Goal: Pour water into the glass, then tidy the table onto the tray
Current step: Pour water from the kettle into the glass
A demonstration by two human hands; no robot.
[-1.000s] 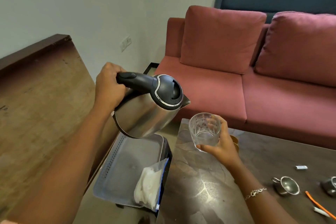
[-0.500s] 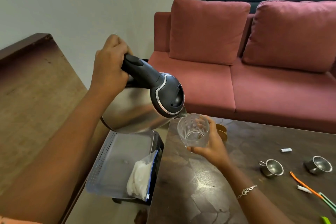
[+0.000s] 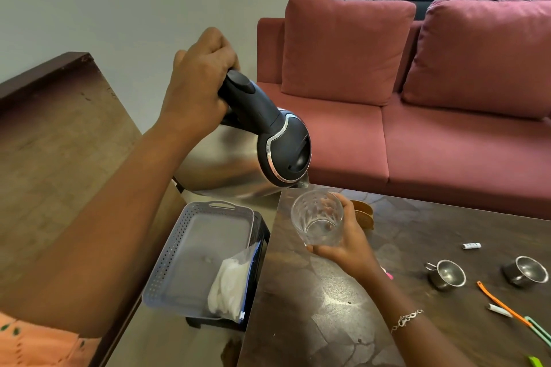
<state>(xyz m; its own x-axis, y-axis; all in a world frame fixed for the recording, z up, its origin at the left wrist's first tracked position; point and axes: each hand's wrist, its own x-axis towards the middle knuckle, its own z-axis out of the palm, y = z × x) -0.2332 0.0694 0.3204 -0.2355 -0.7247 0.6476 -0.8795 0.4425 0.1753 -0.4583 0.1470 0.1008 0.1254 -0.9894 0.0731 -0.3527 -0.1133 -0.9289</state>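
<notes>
My left hand (image 3: 199,89) grips the black handle of a steel kettle (image 3: 238,170), which is tipped steeply so its spout sits just above the rim of a clear patterned glass (image 3: 317,217). My right hand (image 3: 348,243) holds that glass from below and the right, above the left end of the dark table (image 3: 313,307). A little water lies in the bottom of the glass. A grey perforated tray (image 3: 190,250) with a white packet (image 3: 229,286) in it sits on a low black stand left of the table.
On the table's right part lie two small steel cups (image 3: 445,272) (image 3: 526,271), a small white tube (image 3: 471,245), an orange stick (image 3: 501,304) and green tongs (image 3: 539,331). A brown round item (image 3: 362,213) stands behind the glass. A red sofa (image 3: 417,128) is beyond; a wooden counter (image 3: 44,158) is left.
My left hand has lifted the handle and tipped the kettle much further, bringing the spout down to the glass rim. My right hand has kept the glass close under the spout.
</notes>
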